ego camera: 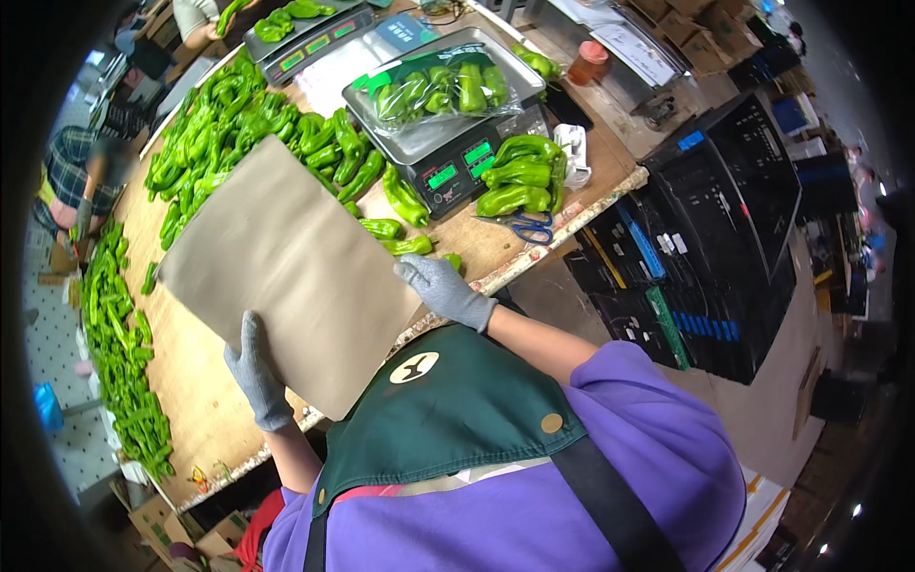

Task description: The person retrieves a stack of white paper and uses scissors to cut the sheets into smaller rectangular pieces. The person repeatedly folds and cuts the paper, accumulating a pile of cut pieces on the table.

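A large sheet of brownish-grey paper or thin card [286,279] is held between my two grey-gloved hands, over the table's near edge. My left hand [259,372] grips its lower left side, thumb on top. At its right side my right hand [447,289] holds the edge. Loose green peppers [243,121] lie in a heap behind the sheet, and a few lie beside my right hand. A clear bag of green peppers [443,89] rests on the metal tray of a digital scale [454,168]. Right of the scale sit more peppers [522,175] and blue-handled scissors [532,227].
A second scale [314,43] stands at the back, near another person's hand [212,30]. A long row of thin green peppers [125,357] runs along the table's left side. At right are a red-lidded jar [588,63], a dark phone [567,106] and black crates [715,179].
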